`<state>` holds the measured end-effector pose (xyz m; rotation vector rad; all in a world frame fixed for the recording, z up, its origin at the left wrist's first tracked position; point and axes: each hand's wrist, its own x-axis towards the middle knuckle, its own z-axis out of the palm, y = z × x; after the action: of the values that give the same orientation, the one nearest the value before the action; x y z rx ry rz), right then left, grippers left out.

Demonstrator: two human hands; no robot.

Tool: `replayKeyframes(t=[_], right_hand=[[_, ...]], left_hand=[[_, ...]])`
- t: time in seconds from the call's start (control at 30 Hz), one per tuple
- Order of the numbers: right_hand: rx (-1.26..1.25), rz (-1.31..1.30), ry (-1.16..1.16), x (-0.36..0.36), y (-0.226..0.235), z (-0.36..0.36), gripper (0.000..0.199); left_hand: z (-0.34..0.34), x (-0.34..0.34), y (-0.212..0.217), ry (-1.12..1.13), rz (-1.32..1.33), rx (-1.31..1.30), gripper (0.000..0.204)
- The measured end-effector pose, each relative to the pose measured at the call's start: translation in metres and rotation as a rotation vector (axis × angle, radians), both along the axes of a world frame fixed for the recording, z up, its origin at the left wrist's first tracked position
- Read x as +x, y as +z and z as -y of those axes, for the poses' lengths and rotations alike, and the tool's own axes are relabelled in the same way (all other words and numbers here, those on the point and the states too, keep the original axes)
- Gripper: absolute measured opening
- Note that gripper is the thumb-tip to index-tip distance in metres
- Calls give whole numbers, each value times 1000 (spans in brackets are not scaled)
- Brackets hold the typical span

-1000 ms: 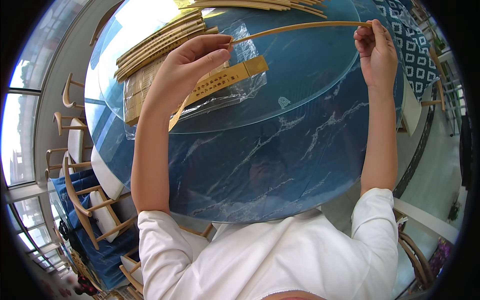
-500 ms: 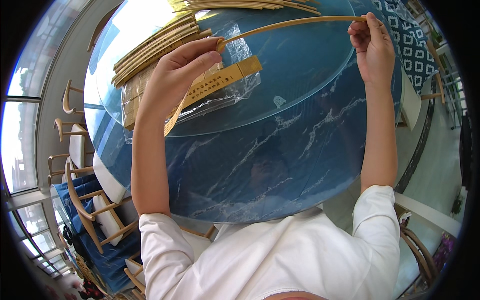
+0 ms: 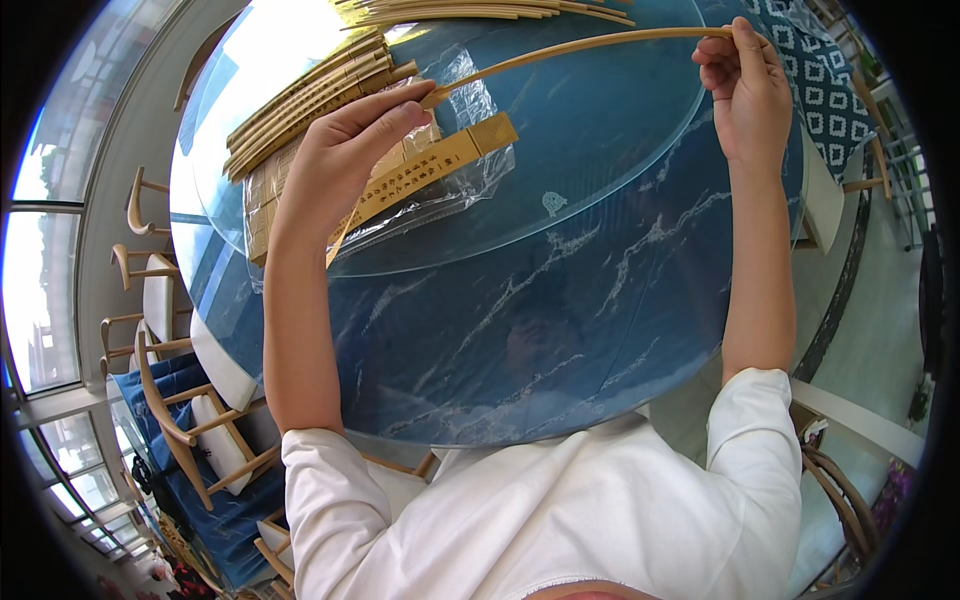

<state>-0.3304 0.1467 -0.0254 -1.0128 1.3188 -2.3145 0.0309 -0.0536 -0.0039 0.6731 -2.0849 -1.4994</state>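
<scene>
Both hands flexing one bamboo strip (image 3: 570,48) above the desk (image 3: 560,330).
Left hand (image 3: 345,150) and right hand (image 3: 745,85) are each pinching an end; bending evenly, keeping grips near tips, likely avoiding a snap.

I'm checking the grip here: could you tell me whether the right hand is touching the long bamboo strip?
Touching. The head view shows the right hand pinching one end of the long bamboo strip between thumb and fingers, above the glass turntable.

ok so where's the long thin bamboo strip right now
In the head view the long bamboo strip spans the top, held above the glass turntable between the left hand and right hand.
</scene>
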Motion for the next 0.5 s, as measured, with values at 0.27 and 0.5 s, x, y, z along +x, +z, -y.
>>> replayKeyframes(t=[0.27, 0.5], right_hand=[[-4, 10, -14, 1, 1, -1, 21], [12, 9, -31, 5, 4, -1, 21]], left_hand=[[-1, 0, 1, 6, 2, -10, 38], [-3, -1, 1, 20, 14, 0, 39]])
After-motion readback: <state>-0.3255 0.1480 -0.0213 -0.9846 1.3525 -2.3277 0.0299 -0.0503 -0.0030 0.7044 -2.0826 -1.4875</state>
